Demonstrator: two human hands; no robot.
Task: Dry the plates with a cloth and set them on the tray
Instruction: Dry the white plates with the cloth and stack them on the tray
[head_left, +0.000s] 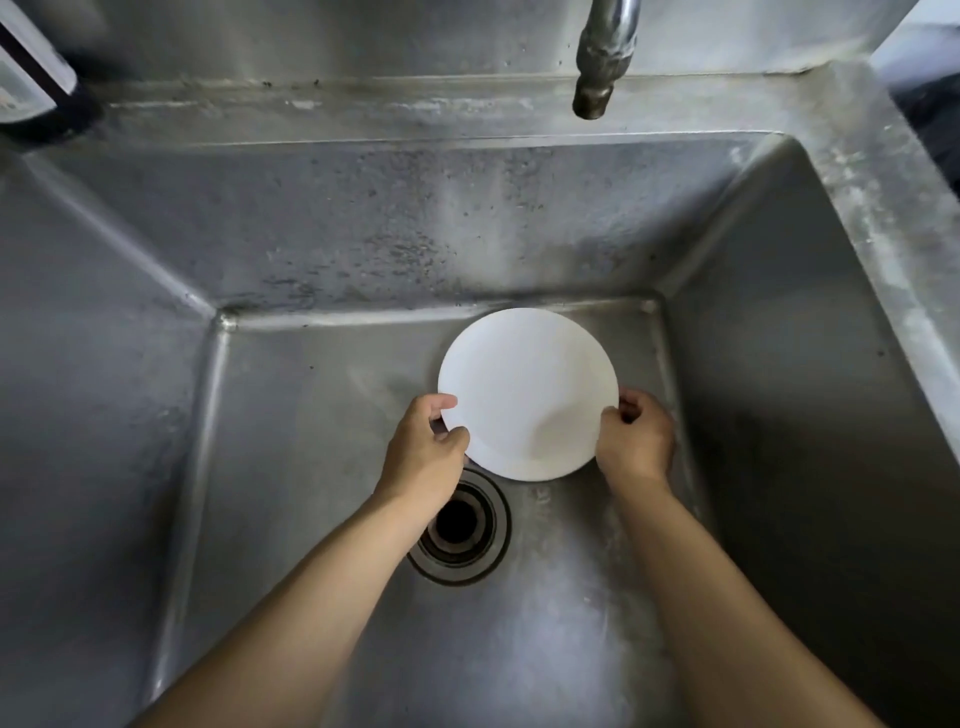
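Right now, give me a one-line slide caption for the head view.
Both hands, left and right, hold a white plate by its edges over the steel sink.

A kitchen wash-up spot: a deep, stained stainless-steel sink (519, 218) fills the frame, with a drain (460, 525) at lower centre and a tap spout (602, 57) at top.

Sink (322, 395) floor: bare steel toward left wall and near edge | drain (460, 525) open near centre | plate (527, 392) fills far right corner, close to both walls | tap spout (602, 57) overhangs far edge.
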